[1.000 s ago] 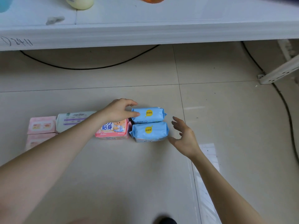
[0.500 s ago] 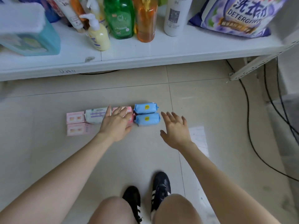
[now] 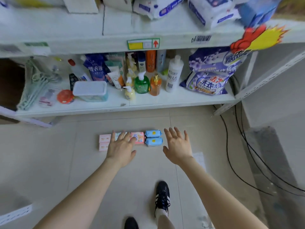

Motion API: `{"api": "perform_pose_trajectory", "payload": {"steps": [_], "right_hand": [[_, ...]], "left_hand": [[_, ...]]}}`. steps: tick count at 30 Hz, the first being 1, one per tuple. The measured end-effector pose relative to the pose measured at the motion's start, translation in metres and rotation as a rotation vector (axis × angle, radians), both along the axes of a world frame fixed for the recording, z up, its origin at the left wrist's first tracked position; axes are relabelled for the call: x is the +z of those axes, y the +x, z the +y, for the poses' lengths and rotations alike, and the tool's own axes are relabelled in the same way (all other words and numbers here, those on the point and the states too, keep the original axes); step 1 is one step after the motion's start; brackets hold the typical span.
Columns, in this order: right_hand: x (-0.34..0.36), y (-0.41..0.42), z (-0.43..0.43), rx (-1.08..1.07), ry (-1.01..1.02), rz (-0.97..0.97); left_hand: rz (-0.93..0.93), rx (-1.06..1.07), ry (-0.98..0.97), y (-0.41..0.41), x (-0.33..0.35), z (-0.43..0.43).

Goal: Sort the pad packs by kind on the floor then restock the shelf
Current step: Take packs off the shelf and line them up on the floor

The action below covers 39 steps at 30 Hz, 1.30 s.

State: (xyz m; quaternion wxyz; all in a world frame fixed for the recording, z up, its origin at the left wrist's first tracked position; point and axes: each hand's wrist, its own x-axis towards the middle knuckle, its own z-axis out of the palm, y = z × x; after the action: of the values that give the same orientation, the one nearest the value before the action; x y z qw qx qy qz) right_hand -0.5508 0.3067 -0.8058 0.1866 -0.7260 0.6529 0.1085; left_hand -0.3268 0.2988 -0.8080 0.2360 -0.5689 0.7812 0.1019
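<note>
Head view: the row of pad packs lies on the floor (image 3: pixel 69 162) ahead of and below my hands, in front of the lower shelf (image 3: pixel 165 100).
Left hand (image 3: pixel 121 148): spread flat, fingers loose, grasping nothing; it hangs over the white pack (image 3: pixel 119 135); touching or not, I cannot tell.
Right hand (image 3: pixel 177 147): spread wide, grasping nothing, just right of the blue packs.
Row axis: runs left to right, parallel to the shelf edge; each pack's long side follows it.
Nearer hand: left for the pink and white packs, right for the blue ones.
Blue packs (image 3: pixel 153 137): two, one behind the other.
Bright pink pack (image 3: pixel 138 138): one.
Pale pink packs (image 3: pixel 104 142): two, stacked front to back.
White pack: one, partly hidden.
Judgement: sorting looks done; restocking the shelf is not yet begun.
</note>
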Motion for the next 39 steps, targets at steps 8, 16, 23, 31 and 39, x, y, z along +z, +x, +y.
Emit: {"api": "perform_pose_trajectory", "payload": {"steps": [8, 16, 23, 31, 39], "right_hand": [[0.153, 0.033, 0.011, -0.036, -0.2, -0.011], [0.287, 0.077, 0.036, -0.035, -0.434, 0.007], [0.392, 0.103, 0.035, -0.007, -0.6, -0.017], [0.507, 0.105, 0.006, 0.067, -0.763, 0.016], [0.595, 0.103, -0.023, 0.132, -0.966, -0.008]], "left_hand": [[0.043, -0.049, -0.215, 0.025, 0.165, 0.001], [0.045, -0.055, -0.409, 0.068, 0.297, 0.035], [0.073, -0.017, -0.576, 0.099, 0.393, 0.042], [0.076, 0.049, -0.758, 0.103, 0.497, 0.02], [0.065, 0.094, -0.943, 0.101, 0.594, -0.003]]}}
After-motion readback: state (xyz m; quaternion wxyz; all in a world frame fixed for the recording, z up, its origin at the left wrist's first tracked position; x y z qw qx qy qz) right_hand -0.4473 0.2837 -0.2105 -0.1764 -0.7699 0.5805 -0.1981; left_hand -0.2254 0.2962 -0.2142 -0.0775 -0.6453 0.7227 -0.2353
